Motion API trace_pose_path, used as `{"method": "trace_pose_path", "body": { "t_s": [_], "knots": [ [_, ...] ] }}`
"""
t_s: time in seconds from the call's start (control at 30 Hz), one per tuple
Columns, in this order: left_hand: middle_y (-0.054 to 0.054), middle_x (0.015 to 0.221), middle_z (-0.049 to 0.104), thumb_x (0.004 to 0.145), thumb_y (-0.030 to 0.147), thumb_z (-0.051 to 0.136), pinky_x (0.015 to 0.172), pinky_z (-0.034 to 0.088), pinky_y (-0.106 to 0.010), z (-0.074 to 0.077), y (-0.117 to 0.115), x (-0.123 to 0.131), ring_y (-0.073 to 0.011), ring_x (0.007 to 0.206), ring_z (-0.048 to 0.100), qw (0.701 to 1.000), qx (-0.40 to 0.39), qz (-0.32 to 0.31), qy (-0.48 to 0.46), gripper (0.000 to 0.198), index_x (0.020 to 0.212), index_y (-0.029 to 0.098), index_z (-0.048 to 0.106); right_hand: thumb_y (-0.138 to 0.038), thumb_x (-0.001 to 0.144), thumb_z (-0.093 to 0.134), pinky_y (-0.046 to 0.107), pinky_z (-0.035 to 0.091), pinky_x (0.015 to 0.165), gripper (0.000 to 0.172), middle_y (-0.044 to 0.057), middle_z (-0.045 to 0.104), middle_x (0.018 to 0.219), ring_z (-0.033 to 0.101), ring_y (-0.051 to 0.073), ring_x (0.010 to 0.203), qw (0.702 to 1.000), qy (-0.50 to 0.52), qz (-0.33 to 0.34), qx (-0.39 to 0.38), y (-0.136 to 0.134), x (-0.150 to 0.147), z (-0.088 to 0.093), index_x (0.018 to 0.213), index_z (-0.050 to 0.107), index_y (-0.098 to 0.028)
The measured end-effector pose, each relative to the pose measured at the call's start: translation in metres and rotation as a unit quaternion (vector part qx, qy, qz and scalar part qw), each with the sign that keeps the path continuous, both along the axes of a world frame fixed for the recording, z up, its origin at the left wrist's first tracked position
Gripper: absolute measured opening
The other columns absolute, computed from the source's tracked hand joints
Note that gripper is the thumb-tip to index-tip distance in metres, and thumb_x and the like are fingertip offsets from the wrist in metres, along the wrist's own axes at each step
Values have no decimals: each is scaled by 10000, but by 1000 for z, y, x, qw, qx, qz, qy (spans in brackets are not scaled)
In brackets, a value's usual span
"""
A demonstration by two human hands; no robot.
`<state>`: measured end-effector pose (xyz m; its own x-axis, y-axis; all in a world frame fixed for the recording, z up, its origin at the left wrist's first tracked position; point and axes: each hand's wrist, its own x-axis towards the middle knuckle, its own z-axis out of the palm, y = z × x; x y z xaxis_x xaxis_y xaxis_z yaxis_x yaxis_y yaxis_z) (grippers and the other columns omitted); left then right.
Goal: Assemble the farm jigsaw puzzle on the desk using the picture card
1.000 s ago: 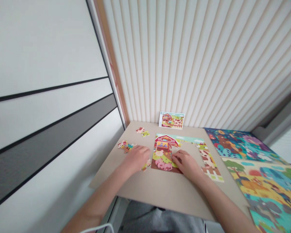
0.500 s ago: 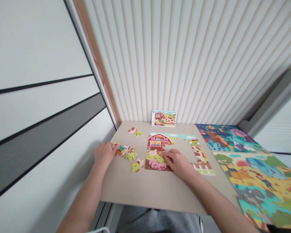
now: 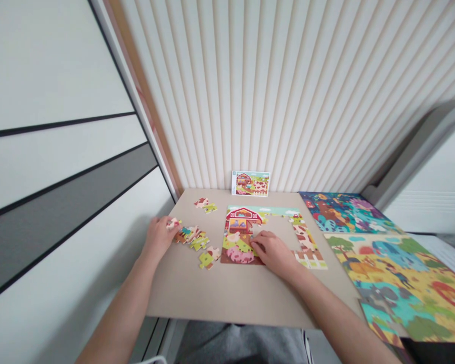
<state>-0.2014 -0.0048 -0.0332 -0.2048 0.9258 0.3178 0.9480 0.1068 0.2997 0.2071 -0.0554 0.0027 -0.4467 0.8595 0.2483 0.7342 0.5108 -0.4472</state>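
A beige worktop (image 3: 227, 303) carried a part-built farm jigsaw puzzle (image 3: 242, 237) at its middle, with the barn and pig corner filled and the far and right edges laid, leaving a bare central gap. Loose pieces (image 3: 191, 238) lay to its left, beside the left hand (image 3: 158, 238), whose fingers (image 3: 167, 222) pinched one piece (image 3: 173, 223). The right hand (image 3: 273, 251) rested on the puzzle, its fingers (image 3: 258, 242) curled narrowly at the gap's edge; whether they held a piece could not be told.

the flat beige board (image 3: 220, 298) shows a smooth matt finish; the colourful printed cardboard jigsaw pieces (image 3: 200, 242) on it look matt; the ribbed cream panel (image 3: 227, 101) behind it looks smooth.
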Motion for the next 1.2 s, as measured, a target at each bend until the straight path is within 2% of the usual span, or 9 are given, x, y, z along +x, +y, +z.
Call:
{"method": "trace_pose_path", "body": {
  "t_s": [0.1,0.23,0.4,0.53,0.7,0.8,0.93,1.07,1.2],
  "knots": [
    [-123,1121,617,915,371,511,981,480,-359,10,-3,13,-248,1046,607,995,78,-35,-44,368,1188,162,643,-294,1017,475,268,447,826,297,71,672,915,623,184,897,1000,-1,0,0,0,0,1,918,745,-216],
    [-95,1193,650,975,409,477,948,510,-358,34,-11,49,-225,1034,635,972,165,-109,-125,393,1283,190,584,-300,1015,482,272,450,828,291,70,679,922,627,185,899,1000,8,-2,1,0,1,0,940,749,-211],
    [-44,1145,716,954,404,578,836,552,-303,61,-15,121,-194,920,692,927,46,-344,-144,393,1315,250,593,-324,1018,473,304,465,865,288,83,701,1007,636,206,963,997,77,-11,5,1,1,0,1107,728,-224],
    [-41,1198,713,933,368,635,895,547,-307,60,-11,179,-202,994,701,873,-1,-467,-141,465,1382,286,547,-345,1009,488,320,487,855,307,92,708,1104,649,207,956,987,158,-20,17,3,3,3,1221,679,-231],
    [-37,1039,744,934,278,635,890,565,-319,35,-5,205,-187,935,714,859,29,-460,-221,513,1423,240,485,-314,981,522,285,481,779,256,56,736,993,651,177,850,984,179,-9,-13,7,4,3,1121,714,-218],
    [-67,1140,707,946,279,621,971,541,-365,23,-11,201,-206,1057,683,866,72,-448,-211,493,1417,243,482,-321,956,555,262,461,714,225,31,736,882,628,154,752,981,184,-16,-54,9,3,0,1032,732,-203],
    [-105,1330,607,939,355,634,1075,484,-421,22,-18,194,-247,1249,582,878,92,-443,-154,515,1421,255,480,-382,925,584,236,430,597,253,2,680,714,567,128,612,960,246,-33,-126,12,4,-5,968,721,-173],
    [-116,1329,614,913,415,663,1056,500,-439,24,-17,190,-268,1225,597,892,98,-428,-107,577,1433,245,480,-449,877,615,224,413,509,316,10,683,727,547,122,551,924,320,-46,-204,17,8,-8,983,679,-159],
    [-123,1308,633,893,399,689,1030,516,-440,24,-16,189,-273,1190,618,896,95,-428,-73,596,1429,228,491,-446,840,644,214,391,474,326,-3,663,694,521,116,524,908,347,-61,-225,21,10,-13,1006,662,-166]
  ]
}}
